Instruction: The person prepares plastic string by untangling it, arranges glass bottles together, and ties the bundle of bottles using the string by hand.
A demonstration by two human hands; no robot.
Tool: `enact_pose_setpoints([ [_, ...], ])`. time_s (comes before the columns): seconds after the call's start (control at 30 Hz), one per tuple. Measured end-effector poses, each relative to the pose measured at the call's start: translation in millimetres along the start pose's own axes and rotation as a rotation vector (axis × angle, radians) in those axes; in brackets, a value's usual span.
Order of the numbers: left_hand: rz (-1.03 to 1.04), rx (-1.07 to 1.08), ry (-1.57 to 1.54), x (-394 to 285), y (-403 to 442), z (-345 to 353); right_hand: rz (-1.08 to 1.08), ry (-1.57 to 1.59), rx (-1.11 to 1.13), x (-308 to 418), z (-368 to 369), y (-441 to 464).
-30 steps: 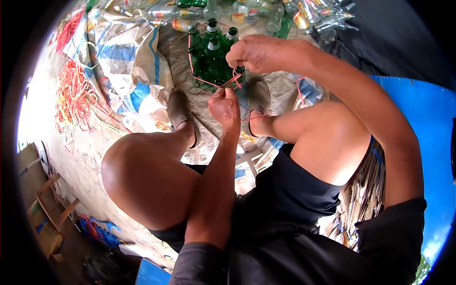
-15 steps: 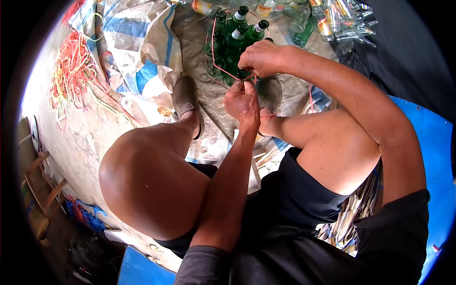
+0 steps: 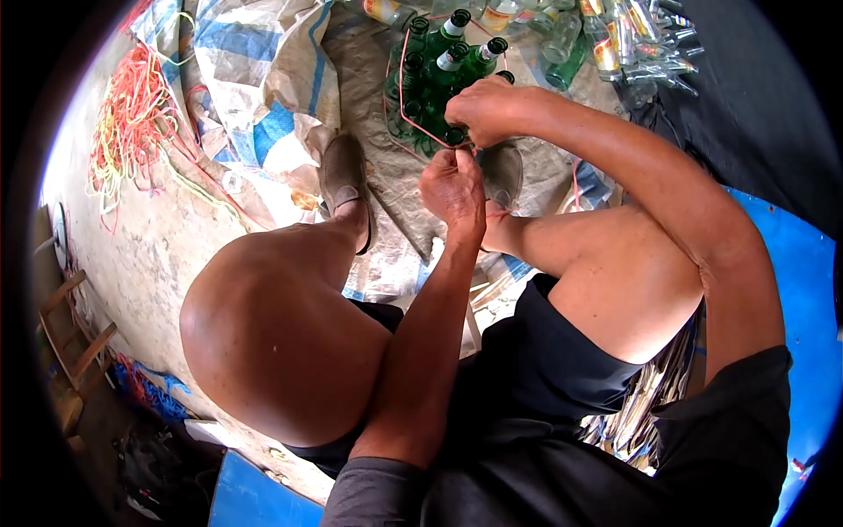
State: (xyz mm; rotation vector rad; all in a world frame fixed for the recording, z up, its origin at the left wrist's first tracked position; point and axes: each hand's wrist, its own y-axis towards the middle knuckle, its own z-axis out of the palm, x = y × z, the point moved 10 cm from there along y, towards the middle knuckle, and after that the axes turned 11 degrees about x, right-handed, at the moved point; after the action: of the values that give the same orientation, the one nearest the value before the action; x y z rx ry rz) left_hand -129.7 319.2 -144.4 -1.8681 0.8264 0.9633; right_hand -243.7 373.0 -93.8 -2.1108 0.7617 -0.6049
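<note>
Several green glass bottles point(image 3: 442, 77) stand upright in a tight cluster between my feet. Pink plastic string point(image 3: 403, 92) runs in a loop around them. At the near side of the cluster, my left hand point(image 3: 452, 189) is closed, thumb and finger pinched on the string just below a dark bottle mouth point(image 3: 454, 136). My right hand point(image 3: 486, 110) is curled closed slightly above and to the right, with a bit of string showing beneath it. Its fingertips are partly hidden, and it covers some of the bottles on the right.
Clear glass bottles point(image 3: 619, 39) lie piled at the back right. On the left is a tangle of pink and yellow string point(image 3: 132, 123) beside a crumpled white and blue woven sack point(image 3: 263, 53). My shoes point(image 3: 342, 171) flank the bottles. A blue panel point(image 3: 790, 263) is at the right.
Both hands stay at the near side of the bottles with barely any movement. The whole view has shifted slightly.
</note>
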Motion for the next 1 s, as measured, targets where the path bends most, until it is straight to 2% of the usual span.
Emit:
enact_pose_setpoints([
  [0.07,-0.004,0.016,-0.047,1,-1,1,0.013,0.044,-0.034,-5,1,-4],
  [0.2,0.009,0.055,-0.092,1,-6,3,-0.055,0.326,-0.214,-21,-1,-15],
  [0.3,0.015,0.087,-0.198,-3,-7,7,-0.054,0.548,-0.205,-33,7,-15],
  [0.43,0.073,0.114,-0.376,2,-7,20,-0.275,0.844,-0.178,-36,11,-9],
  [0.53,0.103,0.109,-0.456,5,-3,28,-0.338,0.774,-0.195,-30,2,-18],
  [0.63,0.115,0.112,-0.439,6,-1,29,-0.194,0.548,-0.126,-26,2,-21],
  [0.77,0.114,0.12,-0.44,2,-3,26,-0.19,0.188,-0.174,-10,-1,-16],
  [0.87,0.118,0.131,-0.456,9,-1,32,-0.164,0.211,-0.154,-12,-3,-14],
  [0.97,0.112,0.138,-0.554,6,-3,34,-0.076,0.809,0.058,-29,6,-24],
  [1.0,0.118,0.159,-0.544,9,-1,37,-0.074,0.872,0.048,-35,9,-26],
])
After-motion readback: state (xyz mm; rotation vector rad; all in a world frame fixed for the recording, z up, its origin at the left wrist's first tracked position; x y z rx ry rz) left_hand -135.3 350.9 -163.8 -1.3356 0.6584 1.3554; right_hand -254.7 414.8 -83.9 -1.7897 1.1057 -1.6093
